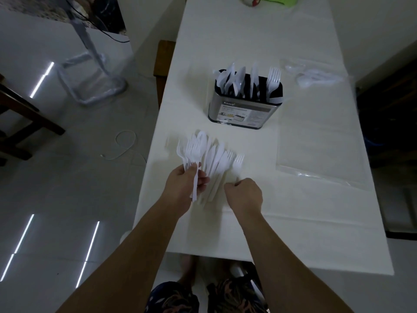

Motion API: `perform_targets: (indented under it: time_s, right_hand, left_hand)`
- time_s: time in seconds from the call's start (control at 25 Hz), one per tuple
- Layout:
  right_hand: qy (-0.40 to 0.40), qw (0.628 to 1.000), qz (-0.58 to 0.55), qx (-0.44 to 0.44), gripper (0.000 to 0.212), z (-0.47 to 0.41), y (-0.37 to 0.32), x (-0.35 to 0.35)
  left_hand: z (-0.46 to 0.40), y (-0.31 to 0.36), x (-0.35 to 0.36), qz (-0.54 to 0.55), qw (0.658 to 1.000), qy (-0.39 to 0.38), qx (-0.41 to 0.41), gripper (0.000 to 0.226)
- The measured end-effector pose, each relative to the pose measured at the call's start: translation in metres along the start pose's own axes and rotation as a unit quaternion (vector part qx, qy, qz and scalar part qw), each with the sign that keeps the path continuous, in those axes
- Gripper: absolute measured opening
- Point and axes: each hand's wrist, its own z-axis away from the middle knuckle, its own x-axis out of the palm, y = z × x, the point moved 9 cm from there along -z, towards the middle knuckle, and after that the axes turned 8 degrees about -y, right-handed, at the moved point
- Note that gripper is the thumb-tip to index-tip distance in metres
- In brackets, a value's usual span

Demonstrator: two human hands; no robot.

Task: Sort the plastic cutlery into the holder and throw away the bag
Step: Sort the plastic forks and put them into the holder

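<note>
White plastic cutlery (212, 159) lies fanned on the surface (293, 211), near the holder (246, 102). The left hand (185, 184) grips a bunch of forks and a spoon by their handles. The right hand (244, 195) is curled just beside a fork (238, 162); whether it pinches the handle cannot be told.

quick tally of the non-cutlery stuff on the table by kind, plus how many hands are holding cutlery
Cutlery holders: 1
Clear plastic bags lying flat: 1
Clear bags still holding spoons: 1
Green items at the far end: 1
Total on the table: 4
Hands holding cutlery: 2, the left hand on a bunch, the right hand seemingly pinching a fork.
</note>
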Motion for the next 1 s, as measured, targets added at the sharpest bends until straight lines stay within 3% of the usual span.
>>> perform_targets:
  time_s: [0.16,0.28,0.84,1.0]
  right_hand:
    - [0.001,0.994,-0.052,-0.092,0.015,0.032,-0.027,-0.001]
    - [-0.019,0.986,-0.041,-0.161,0.026,0.05,-0.053,0.017]
    - [-0.012,0.97,-0.094,-0.224,0.018,0.054,-0.06,0.016]
    - [0.009,0.975,-0.062,-0.214,0.02,0.051,-0.056,0.012]
  left_hand:
    - [-0.003,-0.005,0.011,-0.02,1.0,-0.011,0.0,0.023]
    - [0.0,-0.004,0.017,-0.021,0.999,-0.03,0.008,0.024]
    - [0.008,-0.003,0.028,0.03,0.994,-0.108,-0.013,0.021]
    - [0.0,0.001,0.015,0.025,0.997,-0.078,-0.002,0.025]
